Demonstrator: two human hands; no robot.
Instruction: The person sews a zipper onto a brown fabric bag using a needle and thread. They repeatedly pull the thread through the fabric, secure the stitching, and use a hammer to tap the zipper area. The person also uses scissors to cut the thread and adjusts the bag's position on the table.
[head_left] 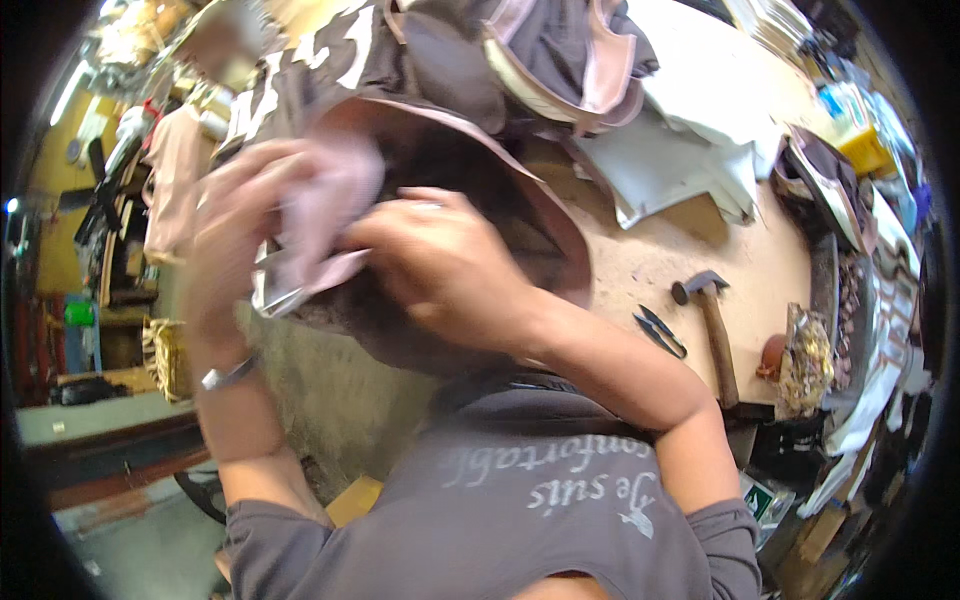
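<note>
A dark brown, bag-like piece with pink trim (555,215) lies over the near edge of the worktable, in front of my body. My left hand (235,205), smeared by motion, grips a folded pink flap (325,205) of this piece from its left side. The fingers of my right hand (445,255) are curled in against the same flap, pinching its right edge; the fingertips are partly hidden. Below the left hand, a pale corner (275,298) of the flap sticks out.
More brown and pink pieces (570,60) lie farther back beside grey-white sheets (670,165). On the table (640,265) at right are thread snips (660,332), a hammer (715,340) and a small reddish pot (772,356). Crowded shelves stand at left.
</note>
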